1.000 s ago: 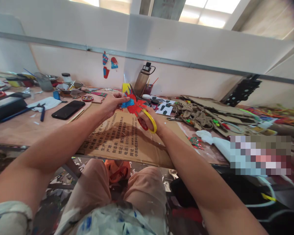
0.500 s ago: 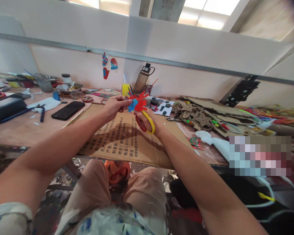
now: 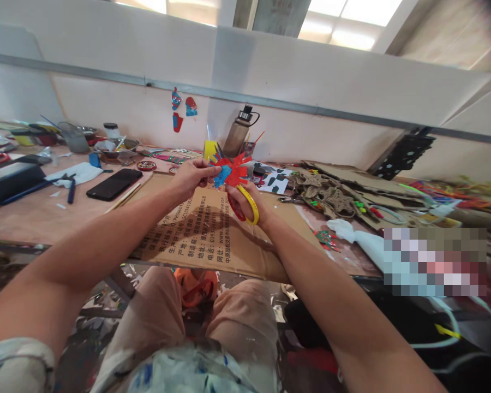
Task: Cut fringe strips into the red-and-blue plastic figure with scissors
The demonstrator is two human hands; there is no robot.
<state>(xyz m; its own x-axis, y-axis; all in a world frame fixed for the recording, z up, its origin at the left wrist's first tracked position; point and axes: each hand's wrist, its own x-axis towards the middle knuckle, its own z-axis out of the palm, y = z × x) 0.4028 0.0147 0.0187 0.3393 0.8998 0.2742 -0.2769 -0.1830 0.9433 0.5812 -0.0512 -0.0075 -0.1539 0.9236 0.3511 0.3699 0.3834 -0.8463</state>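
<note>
Above a printed cardboard sheet [image 3: 188, 248], my left hand [image 3: 196, 177] pinches the blue side of a red-and-blue cutout [image 3: 236, 171] with fringed edges. My right hand [image 3: 249, 204] is closed around the yellow-and-red handles of a pair of scissors [image 3: 251, 206], just below the cutout's red side. The cutout hides the scissor blades, so I cannot tell whether they are parted. Whether the right fingers also touch the cutout is not clear.
Behind my hands a metal bottle [image 3: 238, 134] leans near the wall. To the left lie a black phone [image 3: 113, 184] and pliers [image 3: 70, 188]. Rope pieces [image 3: 331, 194] and stacked cardboard [image 3: 355, 183] are on the right, with another fringed cutout [image 3: 326, 239] nearer the front.
The red part of the cutout has shifted slightly and its fringe looks more spread to the right. Both hands stay almost in place, keeping their holds.
</note>
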